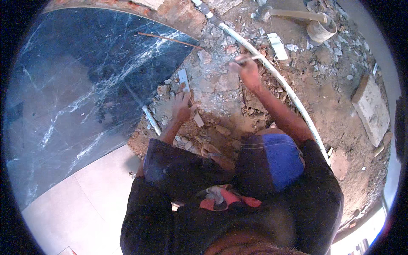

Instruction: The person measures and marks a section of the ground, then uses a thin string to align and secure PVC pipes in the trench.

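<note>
My left hand (182, 106) is low over the rubble, its fingers curled together around something I cannot make out. Just beyond its fingertips is a narrow grey flat strip (183, 80); a short pale piece (198, 119) lies close below the hand. Farther right, my right hand (249, 73) is raised beside a long pale pipe (282, 80). Its fingers are closed on a thin light-coloured stick (256, 57), partly smeared by motion. Between the two hands lies a patch of rough grey broken mortar (216, 83).
Dark white-veined slab (85, 80) covers the left, with a thin reddish rod (165, 39) on it. Pale floor tiles (85, 202) lie below. At right are dirt and rubble, a concrete block (370, 111), and a bucket (321, 30). A short pipe (151, 120) pokes out near my left forearm.
</note>
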`<state>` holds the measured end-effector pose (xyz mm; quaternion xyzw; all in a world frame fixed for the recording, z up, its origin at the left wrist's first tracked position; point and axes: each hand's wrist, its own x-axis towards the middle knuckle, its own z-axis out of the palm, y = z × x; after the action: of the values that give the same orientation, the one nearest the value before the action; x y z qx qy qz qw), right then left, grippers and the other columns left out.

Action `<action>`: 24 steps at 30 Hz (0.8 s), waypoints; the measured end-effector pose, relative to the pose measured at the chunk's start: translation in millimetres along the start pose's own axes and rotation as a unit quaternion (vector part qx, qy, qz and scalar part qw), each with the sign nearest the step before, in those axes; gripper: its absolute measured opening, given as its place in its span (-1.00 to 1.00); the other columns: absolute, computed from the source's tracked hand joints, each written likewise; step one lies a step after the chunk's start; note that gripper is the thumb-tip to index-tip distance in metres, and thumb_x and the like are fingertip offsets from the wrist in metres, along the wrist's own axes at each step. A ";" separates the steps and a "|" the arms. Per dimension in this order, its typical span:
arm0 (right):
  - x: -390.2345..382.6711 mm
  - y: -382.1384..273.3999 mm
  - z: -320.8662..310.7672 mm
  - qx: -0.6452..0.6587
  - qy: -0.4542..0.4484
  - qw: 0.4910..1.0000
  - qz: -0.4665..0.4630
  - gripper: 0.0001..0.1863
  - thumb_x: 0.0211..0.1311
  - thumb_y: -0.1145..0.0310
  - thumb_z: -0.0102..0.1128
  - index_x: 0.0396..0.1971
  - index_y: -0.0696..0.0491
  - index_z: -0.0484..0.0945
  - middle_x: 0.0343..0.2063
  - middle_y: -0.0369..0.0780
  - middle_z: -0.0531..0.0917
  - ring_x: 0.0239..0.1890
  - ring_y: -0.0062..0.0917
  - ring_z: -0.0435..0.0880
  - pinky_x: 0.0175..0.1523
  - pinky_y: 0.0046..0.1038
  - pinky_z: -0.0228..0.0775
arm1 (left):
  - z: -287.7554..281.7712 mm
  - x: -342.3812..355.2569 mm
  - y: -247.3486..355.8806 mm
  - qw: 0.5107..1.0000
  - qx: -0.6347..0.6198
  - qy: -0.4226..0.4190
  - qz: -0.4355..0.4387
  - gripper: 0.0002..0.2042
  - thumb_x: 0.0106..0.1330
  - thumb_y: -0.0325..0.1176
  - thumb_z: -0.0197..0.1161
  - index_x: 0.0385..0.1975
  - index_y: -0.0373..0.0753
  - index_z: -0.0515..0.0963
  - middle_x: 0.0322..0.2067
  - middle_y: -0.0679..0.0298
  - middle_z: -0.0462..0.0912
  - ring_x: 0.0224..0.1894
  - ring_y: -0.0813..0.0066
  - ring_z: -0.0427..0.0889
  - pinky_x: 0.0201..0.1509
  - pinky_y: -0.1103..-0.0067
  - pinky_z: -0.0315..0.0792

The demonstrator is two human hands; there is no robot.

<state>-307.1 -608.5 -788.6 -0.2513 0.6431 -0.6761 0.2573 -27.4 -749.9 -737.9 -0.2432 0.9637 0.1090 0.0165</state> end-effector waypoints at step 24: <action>86.6 33.3 134.6 0.139 0.056 0.989 0.010 -0.81 -0.07 0.37 0.37 -0.46 0.09 0.57 -0.51 -0.27 0.61 -0.43 -0.61 0.56 -0.29 -0.53 0.42 | -17.1 -125.6 -16.8 0.986 -0.012 0.012 -0.164 -0.83 0.11 -0.39 0.25 -0.35 -0.27 0.47 -0.31 0.06 0.51 -0.18 0.04 0.46 -0.09 0.30 0.35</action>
<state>-280.2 -767.5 -814.8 -0.1682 0.5586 -0.7695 0.2599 91.5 -709.6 -713.9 -0.3990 0.9096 0.1140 0.0200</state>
